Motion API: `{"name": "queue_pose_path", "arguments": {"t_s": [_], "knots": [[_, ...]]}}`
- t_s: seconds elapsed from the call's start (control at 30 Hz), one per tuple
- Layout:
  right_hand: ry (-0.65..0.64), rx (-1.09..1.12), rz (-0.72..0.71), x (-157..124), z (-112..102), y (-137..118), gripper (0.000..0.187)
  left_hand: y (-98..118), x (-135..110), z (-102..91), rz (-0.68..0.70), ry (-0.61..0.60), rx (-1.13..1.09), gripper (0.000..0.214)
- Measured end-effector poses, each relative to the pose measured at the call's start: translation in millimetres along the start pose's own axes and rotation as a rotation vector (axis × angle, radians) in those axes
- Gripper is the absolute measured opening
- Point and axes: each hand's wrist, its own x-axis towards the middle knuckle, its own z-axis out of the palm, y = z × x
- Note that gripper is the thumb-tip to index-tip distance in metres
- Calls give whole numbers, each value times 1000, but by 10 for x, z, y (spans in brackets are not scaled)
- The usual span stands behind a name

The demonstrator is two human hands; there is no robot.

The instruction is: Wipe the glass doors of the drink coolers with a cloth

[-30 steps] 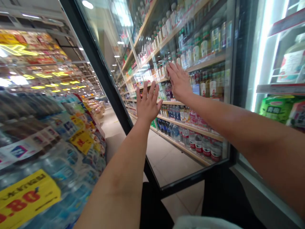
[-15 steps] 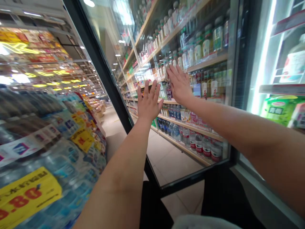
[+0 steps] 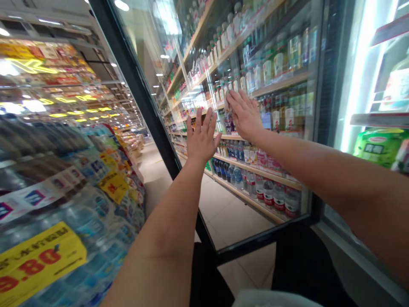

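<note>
My left hand (image 3: pixel 202 138) is raised with its fingers spread, the palm toward the glass door (image 3: pixel 243 247) of a cooler. It looks to be resting on the pane and holds nothing. To its right and a little higher, my right hand (image 3: pixel 245 114) lies against the same pane with its fingers close together and slanting up to the left. A small pale edge shows beyond those fingers, which looks like a cloth pressed to the glass; most of it is hidden. The dark-framed door stands swung out, and shelves of bottles (image 3: pixel 268 192) show in its glass.
On the right is the lit cooler interior, with a green package (image 3: pixel 377 147) on a shelf. Stacked bottle packs (image 3: pixel 96 221) with a yellow price sign (image 3: pixel 41 260) stand close on the left. An aisle floor (image 3: pixel 156 170) runs behind the door.
The view has shifted slightly. My right hand has moved a little down and to the right on the pane. My left hand keeps nearly the same place.
</note>
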Motion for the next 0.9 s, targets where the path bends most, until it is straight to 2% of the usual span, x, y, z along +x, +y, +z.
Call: {"name": "queue_pose_path", "arguments": {"t_s": [0.2,0.37,0.57,0.77,0.9], "knots": [[12,2,137,101,-33,2,64,-3,0,2,-8,-2,-46,62],[-39,-35,71,38,-95,18,63,17,7,-22,-20,-18,-52,64],[63,6,170,148,-148,114,62,23,6,-31,-24,-27,-46,64],[38,-15,117,58,-100,133,64,17,0,-16,-19,-28,-18,64],[54,-13,179,88,-77,123,66,18,-3,-22,-16,-19,-8,64]]}}
